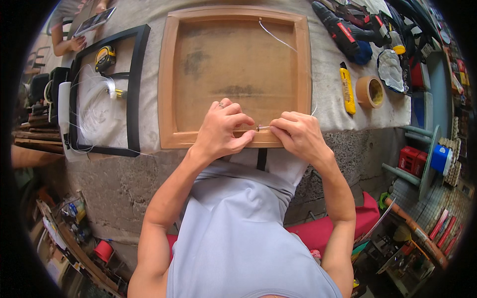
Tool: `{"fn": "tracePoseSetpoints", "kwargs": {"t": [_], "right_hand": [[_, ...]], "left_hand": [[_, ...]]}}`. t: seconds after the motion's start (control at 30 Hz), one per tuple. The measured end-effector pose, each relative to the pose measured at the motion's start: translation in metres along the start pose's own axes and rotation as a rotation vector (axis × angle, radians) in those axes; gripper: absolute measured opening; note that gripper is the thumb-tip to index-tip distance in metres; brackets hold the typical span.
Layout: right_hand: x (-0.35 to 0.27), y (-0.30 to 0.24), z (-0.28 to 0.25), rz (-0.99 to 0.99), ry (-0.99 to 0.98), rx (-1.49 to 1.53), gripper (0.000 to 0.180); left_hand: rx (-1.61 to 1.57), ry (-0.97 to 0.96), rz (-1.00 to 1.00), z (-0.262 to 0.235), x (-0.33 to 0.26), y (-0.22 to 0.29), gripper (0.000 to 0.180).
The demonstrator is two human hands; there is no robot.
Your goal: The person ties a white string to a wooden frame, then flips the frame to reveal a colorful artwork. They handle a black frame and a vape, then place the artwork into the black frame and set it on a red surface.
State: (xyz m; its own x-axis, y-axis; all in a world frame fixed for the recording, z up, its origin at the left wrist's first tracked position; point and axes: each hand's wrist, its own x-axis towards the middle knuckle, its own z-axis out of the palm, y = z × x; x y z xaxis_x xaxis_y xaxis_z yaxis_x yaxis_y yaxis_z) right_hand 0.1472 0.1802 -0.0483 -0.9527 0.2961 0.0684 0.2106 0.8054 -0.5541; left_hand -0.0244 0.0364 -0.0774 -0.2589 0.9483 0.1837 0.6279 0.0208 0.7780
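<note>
Wooden frame (169,79) is laid back-side up on the cloth-covered counter (328,64), its brown backing board facing the camera. Left hand (223,131) is set on the near rail of the frame, fingers curled together, a ring seen on 1 finger. Right hand (297,135) is placed just beside it on the same rail, fingers pinched shut on a small metal fitting (262,128) at the rail's inner edge, between the 2 hands. A thin clear line (278,38) is run from the top rail of the frame down the right side toward the right hand; whether it is joined to the fitting cannot be told. To the left, a black frame (135,84) is seen on the counter with a yellow tape measure (105,58) and a loose coil of clear line (97,107) inside it. To the right of the wooden frame lie a yellow utility knife (347,88), a roll of brown tape (370,92) and a red-and-black cordless drill (343,31). Another person's hand (77,43) is visible at the far left edge.
</note>
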Motion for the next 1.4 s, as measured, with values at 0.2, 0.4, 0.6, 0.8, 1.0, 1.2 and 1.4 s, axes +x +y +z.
{"fn": "tracePoseSetpoints", "kwargs": {"t": [0.2,0.4,0.6,0.8,1.0,1.2,1.4], "right_hand": [[0.004,-0.004,0.008,-0.005,0.011,0.071,0.009],[0.005,-0.008,0.01,0.017,-0.019,0.109,0.009],[0.018,-0.01,0.004,-0.124,0.158,0.081,0.012],[0.035,-0.023,0.019,0.216,-0.062,0.794,0.017],[0.045,-0.016,0.021,0.389,-0.183,1.16,0.022],[0.04,-0.014,0.036,0.462,0.138,1.39,0.017],[0.035,-0.009,0.05,0.37,0.268,1.448,0.015]], "left_hand": [[0.109,-0.073,-0.003,0.001,0.001,0.005,0.012],[0.135,-0.136,-0.018,0.003,0.004,0.002,0.011],[-0.456,0.166,-0.217,-0.003,0.003,-0.008,0.009],[-0.869,0.503,-0.277,-0.006,-0.005,-0.016,0.01],[-0.686,0.645,-0.375,-0.003,-0.004,-0.015,0.008],[-0.171,0.608,-0.235,0.004,-0.01,0.022,0.033],[0.266,0.16,-0.17,0.019,-0.027,0.04,0.033]]}}
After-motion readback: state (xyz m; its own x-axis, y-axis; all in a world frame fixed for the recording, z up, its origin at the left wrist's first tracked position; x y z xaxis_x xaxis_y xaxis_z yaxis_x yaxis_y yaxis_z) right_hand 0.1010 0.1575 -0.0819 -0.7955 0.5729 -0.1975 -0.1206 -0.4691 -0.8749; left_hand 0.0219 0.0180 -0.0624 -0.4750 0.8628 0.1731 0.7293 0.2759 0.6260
